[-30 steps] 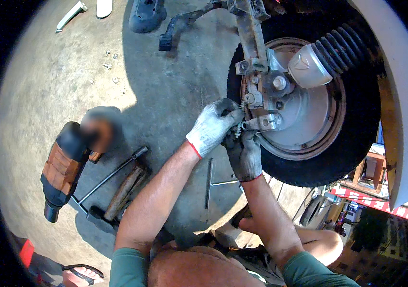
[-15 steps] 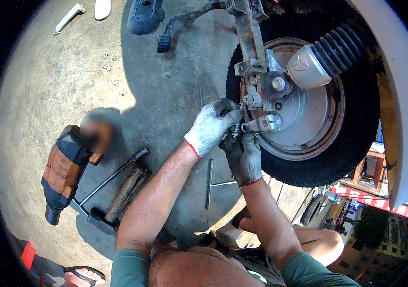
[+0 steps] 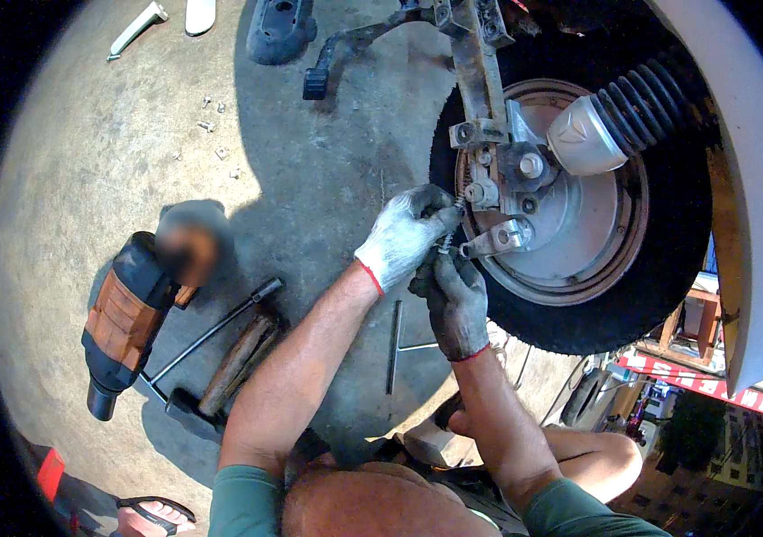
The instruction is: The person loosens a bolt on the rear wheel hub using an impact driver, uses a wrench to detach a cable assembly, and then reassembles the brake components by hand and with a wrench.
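My left hand (image 3: 408,233), in a white glove with darkened fingertips, pinches a thin rod with a coil spring (image 3: 447,242) beside the wheel assembly. Just below it, my right hand (image 3: 457,309), in a grimy glove, has its fingers curled at that rod's lower end; their exact grip is partly hidden. The rod lies next to a metal lever arm (image 3: 498,239) on the silver wheel hub (image 3: 578,233), inside a black tyre (image 3: 560,331). A dirty metal frame member (image 3: 475,76) runs upward from there, beside a shock absorber with a black bellows (image 3: 632,116).
An orange-black power tool (image 3: 117,313), a T-handle wrench (image 3: 207,330), a hammer (image 3: 234,367) and a second T-wrench (image 3: 394,349) lie left and below. Several small bolts (image 3: 206,125) lie farther up, near a pedal (image 3: 315,82). A white body panel (image 3: 753,224) borders the right. A person's sandalled foot (image 3: 153,512) is at lower left.
The view has shifted slightly, so the wheel sits a little right and lower. My right hand has slid a little down along the rod; my left hand stays pinched on it.
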A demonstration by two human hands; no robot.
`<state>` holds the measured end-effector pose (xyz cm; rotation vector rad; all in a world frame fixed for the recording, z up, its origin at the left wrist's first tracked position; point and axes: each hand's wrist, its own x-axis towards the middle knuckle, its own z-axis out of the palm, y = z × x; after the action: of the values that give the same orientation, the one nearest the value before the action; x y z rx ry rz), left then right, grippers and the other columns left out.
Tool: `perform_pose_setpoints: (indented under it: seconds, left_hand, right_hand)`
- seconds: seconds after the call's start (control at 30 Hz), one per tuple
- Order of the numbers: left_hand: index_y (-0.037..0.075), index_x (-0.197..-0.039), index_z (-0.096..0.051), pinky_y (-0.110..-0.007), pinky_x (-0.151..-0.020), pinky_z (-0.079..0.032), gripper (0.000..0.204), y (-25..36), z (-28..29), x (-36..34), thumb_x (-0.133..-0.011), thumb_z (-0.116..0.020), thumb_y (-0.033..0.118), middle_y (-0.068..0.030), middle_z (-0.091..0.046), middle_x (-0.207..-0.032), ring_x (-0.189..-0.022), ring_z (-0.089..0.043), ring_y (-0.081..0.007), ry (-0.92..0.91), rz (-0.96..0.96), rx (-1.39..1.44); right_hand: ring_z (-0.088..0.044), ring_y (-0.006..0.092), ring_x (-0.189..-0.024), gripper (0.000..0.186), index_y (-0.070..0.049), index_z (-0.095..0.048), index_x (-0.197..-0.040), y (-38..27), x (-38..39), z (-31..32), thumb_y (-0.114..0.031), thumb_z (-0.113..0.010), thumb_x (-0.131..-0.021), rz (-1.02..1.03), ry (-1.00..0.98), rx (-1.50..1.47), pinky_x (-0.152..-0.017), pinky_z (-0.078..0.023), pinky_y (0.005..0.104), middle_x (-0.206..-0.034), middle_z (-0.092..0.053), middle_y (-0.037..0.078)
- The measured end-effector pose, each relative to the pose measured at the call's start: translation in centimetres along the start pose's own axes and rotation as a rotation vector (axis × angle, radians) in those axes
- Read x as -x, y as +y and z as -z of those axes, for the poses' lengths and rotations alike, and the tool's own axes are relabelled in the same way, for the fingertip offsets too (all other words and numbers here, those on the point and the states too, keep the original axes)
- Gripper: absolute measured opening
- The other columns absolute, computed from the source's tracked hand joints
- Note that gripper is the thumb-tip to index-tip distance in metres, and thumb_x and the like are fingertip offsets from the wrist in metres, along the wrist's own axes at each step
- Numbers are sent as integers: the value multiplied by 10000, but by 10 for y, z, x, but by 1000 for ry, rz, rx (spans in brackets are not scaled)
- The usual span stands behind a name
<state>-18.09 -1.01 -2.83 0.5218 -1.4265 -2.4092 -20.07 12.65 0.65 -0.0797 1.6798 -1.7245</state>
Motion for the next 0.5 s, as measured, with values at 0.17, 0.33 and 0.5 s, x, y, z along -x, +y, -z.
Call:
perform_pose_setpoints:
  seconds: [0.17,0.33,0.5]
  left_hand:
    - [-17,-1001,-622,-281,-750,-465,201,1,1,-1,-875,-605,138,-49,-641,-886,-812,-556,-128,12,53,9]
    - [-23,-1019,-615,-282,-751,-464,209,-1,-4,-1,-883,-576,131,-56,-636,-900,-820,-555,-132,12,-5,-32]
    - [-26,-1047,-614,-279,-758,-464,239,4,-5,2,-881,-570,141,-64,-637,-915,-825,-554,-133,3,31,-1]
  right_hand:
    - [-529,138,-689,198,-33,-592,-985,-3,1,-11,-222,-555,-942,-38,-42,-74,-617,-420,283,-820,-585,27]
    - [-480,123,-619,170,-48,-593,-881,6,1,1,-198,-529,-929,129,-153,-60,-578,-375,272,-729,-544,24]
    - [-455,116,-586,205,-60,-557,-803,20,-1,3,-224,-517,-920,310,20,265,-584,-379,268,-692,-514,16]
